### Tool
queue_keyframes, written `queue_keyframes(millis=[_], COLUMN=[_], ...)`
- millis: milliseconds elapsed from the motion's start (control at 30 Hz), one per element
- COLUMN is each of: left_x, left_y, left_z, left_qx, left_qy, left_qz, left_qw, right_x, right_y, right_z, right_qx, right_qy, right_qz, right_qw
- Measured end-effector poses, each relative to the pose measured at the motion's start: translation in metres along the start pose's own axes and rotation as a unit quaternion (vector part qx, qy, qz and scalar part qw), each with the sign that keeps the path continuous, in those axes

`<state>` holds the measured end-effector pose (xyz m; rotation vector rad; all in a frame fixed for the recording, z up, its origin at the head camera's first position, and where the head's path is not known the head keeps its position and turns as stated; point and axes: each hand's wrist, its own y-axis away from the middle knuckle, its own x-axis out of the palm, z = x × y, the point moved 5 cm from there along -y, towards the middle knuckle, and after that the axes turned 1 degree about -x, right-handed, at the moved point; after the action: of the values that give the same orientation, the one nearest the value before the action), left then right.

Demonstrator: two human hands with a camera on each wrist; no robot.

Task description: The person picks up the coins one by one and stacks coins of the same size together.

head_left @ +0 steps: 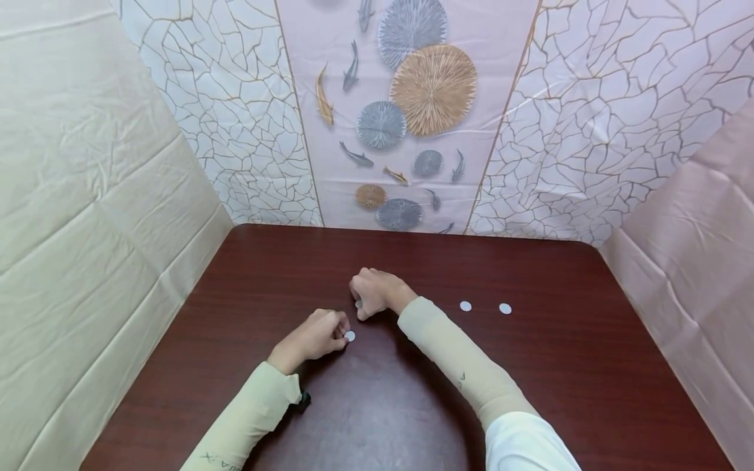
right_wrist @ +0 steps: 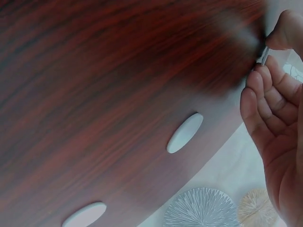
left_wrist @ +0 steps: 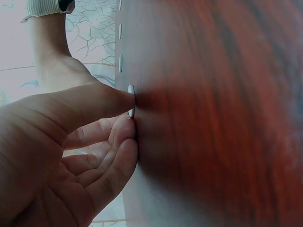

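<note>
My left hand [head_left: 312,335] pinches a small white disc [head_left: 350,336] between thumb and fingertips, low over the dark red wooden table. Seen edge-on in the left wrist view, that disc [left_wrist: 131,90] stands by the thumb tip. Just beyond it, my right hand [head_left: 375,292] holds another white disc [right_wrist: 265,56] between thumb and forefinger, the other fingers curled; the hand mostly hides it from the head camera. Two more white discs, a nearer one [head_left: 465,306] and a farther one [head_left: 505,309], lie flat to the right of my right arm.
The left wrist view has three discs in a row on the table, the closest one [left_wrist: 120,63] beyond the left thumb. A wooden table [head_left: 412,418] spans the space below the hands. Patterned cloth [head_left: 383,163] hangs behind it, with plain cloth [head_left: 118,216] along the sides.
</note>
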<state>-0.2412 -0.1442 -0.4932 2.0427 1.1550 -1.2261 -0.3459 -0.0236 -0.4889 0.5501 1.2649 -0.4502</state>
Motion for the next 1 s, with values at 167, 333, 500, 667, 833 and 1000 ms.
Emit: queue_keyframes(millis=[167, 333, 500, 667, 833, 1000], left_x=[0.002, 0.006, 0.007, 0.004, 0.001, -0.001], left_y=[0.000, 0.001, 0.000, 0.000, 0.000, 0.001], left_z=[-0.001, -0.001, 0.000, 0.000, 0.001, 0.000], left_qx=[-0.003, -0.002, -0.004, -0.017, -0.023, -0.013], left_qy=[0.006, 0.016, 0.019, 0.025, 0.032, 0.033], left_qz=[0.004, 0.013, 0.018, 0.016, 0.007, 0.000], left_qw=[1.0000, 0.9998, 0.9997, 0.9994, 0.9992, 0.9994], right_x=[0.003, 0.006, 0.002, -0.006, -0.012, -0.014], right_y=[0.003, 0.006, 0.009, 0.013, 0.016, 0.022], right_z=[-0.004, -0.007, -0.005, 0.000, 0.006, 0.012], right_qx=[-0.011, -0.013, -0.028, -0.043, -0.060, -0.072], right_qy=[-0.009, -0.028, -0.031, -0.043, -0.048, -0.049], right_qz=[-0.001, 0.000, -0.013, -0.019, -0.028, -0.024], right_qw=[0.9999, 0.9995, 0.9991, 0.9979, 0.9966, 0.9959])
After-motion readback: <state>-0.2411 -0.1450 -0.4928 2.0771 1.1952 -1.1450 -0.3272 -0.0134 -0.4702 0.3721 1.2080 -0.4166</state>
